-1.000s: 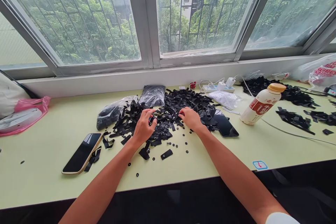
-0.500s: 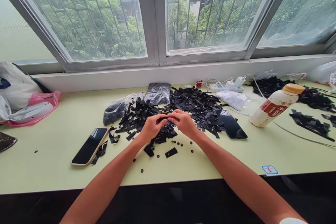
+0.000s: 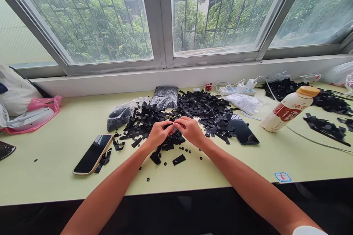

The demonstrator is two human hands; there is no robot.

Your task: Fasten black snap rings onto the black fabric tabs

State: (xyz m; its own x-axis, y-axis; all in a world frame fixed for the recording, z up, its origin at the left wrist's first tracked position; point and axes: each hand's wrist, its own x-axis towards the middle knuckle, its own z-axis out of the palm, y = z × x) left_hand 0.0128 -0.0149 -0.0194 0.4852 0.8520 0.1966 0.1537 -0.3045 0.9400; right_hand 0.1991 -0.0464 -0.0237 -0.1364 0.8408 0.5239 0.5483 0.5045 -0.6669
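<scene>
My left hand (image 3: 160, 133) and my right hand (image 3: 189, 130) meet at the middle of the table, fingertips touching. Both are closed in a pinch on a small black strip (image 3: 171, 124), mostly hidden by the fingers. Behind and around them spreads a heap of short black strips (image 3: 204, 104). Small round black pieces with pale centres, like snap buttons, lie among the strips and loose in front, one snap button (image 3: 148, 179) being close to the front edge. Below my hands a single flat black strip (image 3: 179, 159) bears a small light mark.
A phone in a pale case (image 3: 92, 155) lies left, a dark phone (image 3: 244, 130) right. A bottle with an orange cap (image 3: 288, 110) stands further right, near a cable. Plastic bags of black pieces (image 3: 164, 97) and a power strip (image 3: 231, 91) sit along the window wall.
The fingertips of my two hands have drawn together, and less of the black strip shows between them. The view has shifted very slightly; the things on the table lie as before.
</scene>
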